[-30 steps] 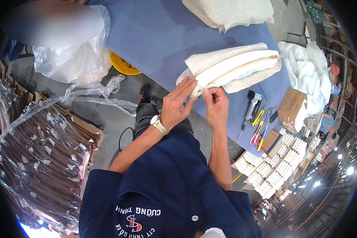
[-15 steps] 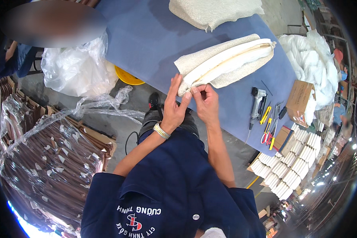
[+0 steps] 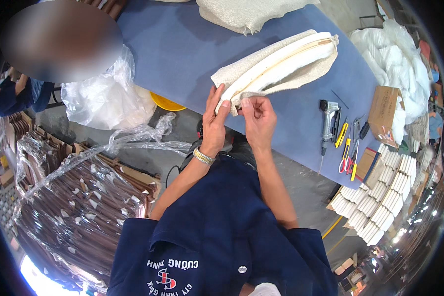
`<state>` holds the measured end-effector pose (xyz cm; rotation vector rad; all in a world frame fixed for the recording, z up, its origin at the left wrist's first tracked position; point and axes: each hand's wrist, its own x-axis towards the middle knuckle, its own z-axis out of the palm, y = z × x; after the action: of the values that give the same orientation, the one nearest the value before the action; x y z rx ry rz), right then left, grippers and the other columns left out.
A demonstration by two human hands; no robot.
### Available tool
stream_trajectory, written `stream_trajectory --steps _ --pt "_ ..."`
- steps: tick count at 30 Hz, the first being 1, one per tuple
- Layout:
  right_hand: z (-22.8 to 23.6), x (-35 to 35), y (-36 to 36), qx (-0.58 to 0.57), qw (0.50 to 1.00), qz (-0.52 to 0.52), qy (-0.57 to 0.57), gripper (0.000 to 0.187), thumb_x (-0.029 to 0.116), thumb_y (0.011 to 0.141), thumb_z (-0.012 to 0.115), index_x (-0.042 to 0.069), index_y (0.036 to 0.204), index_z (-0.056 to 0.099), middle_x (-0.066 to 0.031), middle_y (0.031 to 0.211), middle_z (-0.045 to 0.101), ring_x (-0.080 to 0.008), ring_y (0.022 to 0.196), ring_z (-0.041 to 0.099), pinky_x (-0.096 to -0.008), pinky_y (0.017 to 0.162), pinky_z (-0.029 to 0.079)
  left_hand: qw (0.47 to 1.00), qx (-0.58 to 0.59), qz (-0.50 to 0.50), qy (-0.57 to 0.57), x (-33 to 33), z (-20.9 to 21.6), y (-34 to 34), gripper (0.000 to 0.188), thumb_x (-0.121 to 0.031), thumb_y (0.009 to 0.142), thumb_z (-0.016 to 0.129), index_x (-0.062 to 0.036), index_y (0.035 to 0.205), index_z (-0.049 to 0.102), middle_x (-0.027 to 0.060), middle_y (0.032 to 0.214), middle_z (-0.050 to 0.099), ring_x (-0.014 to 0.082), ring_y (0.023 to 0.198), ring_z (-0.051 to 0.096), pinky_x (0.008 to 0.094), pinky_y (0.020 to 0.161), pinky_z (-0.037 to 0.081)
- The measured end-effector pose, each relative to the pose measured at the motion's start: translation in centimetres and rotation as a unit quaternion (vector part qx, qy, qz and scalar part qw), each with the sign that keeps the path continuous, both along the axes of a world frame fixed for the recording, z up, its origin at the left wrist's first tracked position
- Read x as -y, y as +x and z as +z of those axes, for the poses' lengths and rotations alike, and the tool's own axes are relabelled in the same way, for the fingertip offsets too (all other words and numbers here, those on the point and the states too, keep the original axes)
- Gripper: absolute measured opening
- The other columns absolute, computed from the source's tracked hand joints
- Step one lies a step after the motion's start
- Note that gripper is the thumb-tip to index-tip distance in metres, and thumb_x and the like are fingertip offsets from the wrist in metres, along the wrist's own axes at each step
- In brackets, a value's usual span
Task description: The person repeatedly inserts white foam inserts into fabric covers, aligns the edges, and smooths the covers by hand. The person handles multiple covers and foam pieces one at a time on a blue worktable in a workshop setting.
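Observation:
A long curved padded piece (image 3: 286, 60) lies slantwise over the near edge of the blue-topped table. It shows white padding, a thin wood-coloured strip along its middle and beige fabric (image 3: 261, 56) spread out on both sides. My left hand (image 3: 214, 129) is closed around its near end, fingers on the far side and thumb on top. Just right of it, my right hand (image 3: 259, 121) pinches the fabric's edge between thumb and fingers. The fabric between the fingertips is partly hidden.
On the blue table (image 3: 167, 44) lie a pneumatic stapler (image 3: 328, 121), a yellow cutter (image 3: 341, 135) and red-handled scissors (image 3: 345, 160). More beige fabric (image 3: 251, 12) sits at the far edge. A cardboard box (image 3: 384, 113) stands right. Plastic-wrapped brown parts (image 3: 84, 212) fill the left; a person's sleeve (image 3: 37, 98) shows beyond.
My view has shifted a little. My left thumb has come in onto the padded piece's end, and my right hand has turned slightly with the fabric edge. The near end's padding is more exposed.

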<state>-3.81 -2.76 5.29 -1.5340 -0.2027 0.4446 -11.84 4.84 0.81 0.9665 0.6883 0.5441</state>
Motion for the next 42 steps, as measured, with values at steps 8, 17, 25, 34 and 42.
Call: stream_trajectory --steps 8,17,25,34,42 --pt "1.9 -0.6 0.6 0.143 0.972 0.088 -0.163 0.016 0.015 0.091 0.072 0.000 0.092 0.068 -0.0117 0.080 0.066 -0.0208 0.063 0.062 -0.0352 0.061 0.051 0.992 0.017 -0.015 -0.122 -1.1 1.3 0.0 0.052 -0.016 0.107 0.049 -0.0083 0.158 0.039 0.0098 0.155 0.047 0.0202 0.136 0.050 0.0396 0.110 0.046" --pt "-2.5 1.5 -2.7 -0.024 0.996 0.084 0.013 0.029 0.016 0.105 0.057 -0.005 0.123 0.065 -0.0114 0.110 0.069 -0.0157 0.096 0.067 -0.0311 0.081 0.056 0.991 0.051 -0.046 -0.112 -1.4 0.9 -0.5 0.056 -0.019 0.105 0.057 -0.0071 0.157 0.042 0.0095 0.170 0.023 0.0186 0.141 0.042 0.0331 0.108 0.043" --pt "-5.5 1.5 -2.8 -0.161 0.971 0.100 0.147 0.033 0.013 0.106 0.055 -0.005 0.133 0.058 -0.0114 0.125 0.066 -0.0162 0.112 0.063 -0.0327 0.098 0.050 0.986 -0.073 -0.037 0.147 -0.8 -0.3 -0.5 0.056 -0.020 0.104 0.058 -0.0025 0.155 0.041 0.0241 0.163 0.032 0.0310 0.145 0.040 0.0408 0.115 0.037" --pt "-1.7 0.5 -1.7 -0.235 0.954 0.087 0.167 0.033 0.018 0.107 0.056 -0.001 0.133 0.059 -0.0086 0.123 0.066 -0.0147 0.107 0.063 -0.0350 0.092 0.052 0.969 -0.047 -0.028 0.242 -1.5 -0.1 0.0 0.057 -0.021 0.103 0.061 -0.0019 0.153 0.042 0.0271 0.159 0.036 0.0362 0.146 0.039 0.0420 0.116 0.036" --pt "-3.0 -0.2 -1.6 -0.186 0.965 0.134 0.128 0.041 0.027 0.107 0.058 0.000 0.137 0.057 -0.0097 0.130 0.064 -0.0181 0.114 0.063 -0.0388 0.097 0.052 0.985 -0.028 -0.037 0.165 -2.6 -0.6 0.0 0.052 -0.028 0.104 0.060 -0.0058 0.150 0.051 0.0264 0.159 0.036 0.0339 0.146 0.039 0.0406 0.116 0.036"
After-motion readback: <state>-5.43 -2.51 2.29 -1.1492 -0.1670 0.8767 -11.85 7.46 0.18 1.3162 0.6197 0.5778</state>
